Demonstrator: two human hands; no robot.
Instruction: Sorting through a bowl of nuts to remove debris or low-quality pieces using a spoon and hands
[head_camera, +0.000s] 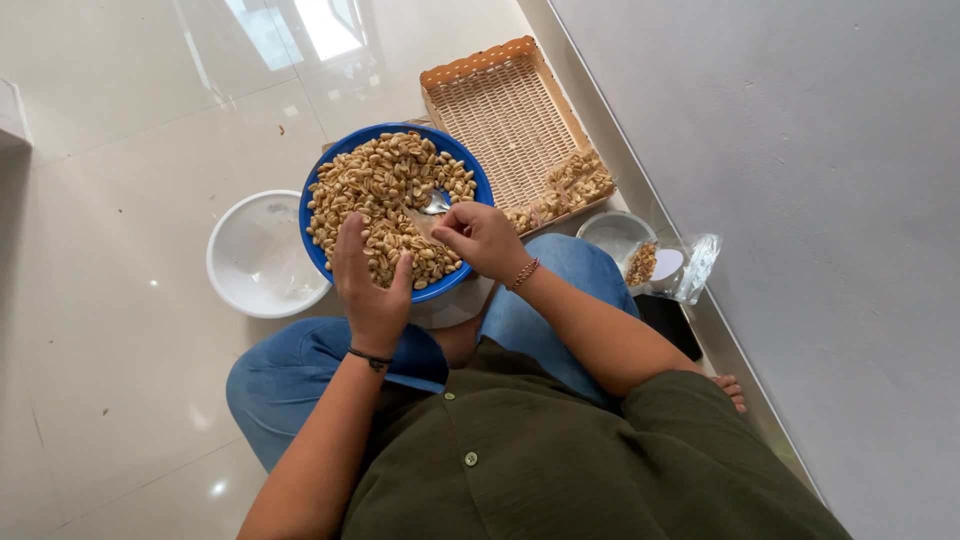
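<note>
A blue bowl (473, 170) full of pale tan peanuts (385, 185) rests on my lap. My left hand (368, 285) lies over the near side of the bowl, fingers spread on the nuts and thumb at the rim. My right hand (482, 237) hovers at the bowl's right edge with its fingertips pinched together, apparently on a nut. A metal spoon (436, 203) lies among the nuts just beyond my right fingers.
A white bowl (240, 262) sits on the tiled floor to the left. A woven tray (505, 110) with some peanuts at its near end lies beyond the blue bowl. A small white bowl (612, 232), a clear bag (697, 265) and a dark phone (670, 322) sit by the grey wall.
</note>
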